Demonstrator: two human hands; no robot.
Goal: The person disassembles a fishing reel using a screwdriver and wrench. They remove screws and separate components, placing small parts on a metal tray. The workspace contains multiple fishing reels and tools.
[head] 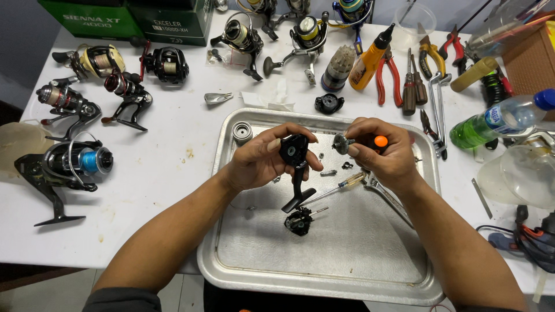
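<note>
hands meet over the metal tray (254,277) on a white table (167,167). left hand (260,162) is curled around a black reel body (293,151), fingers wrapped at its upper part, and its stem hangs down toward the person and ends in a foot (299,201) just above the tray. so the body's long axis runs roughly up and down in the view, a little tilted. right hand (384,153) pinches a small round grey part (340,144) between thumb and forefinger, with an orange-tipped tool (380,141) tucked in the same grip. that part sits just to the right of the reel body, nearly level with its top, not quite touching. a screwdriver (335,189) and another small black piece (299,222) lie on the tray beneath.
</note>
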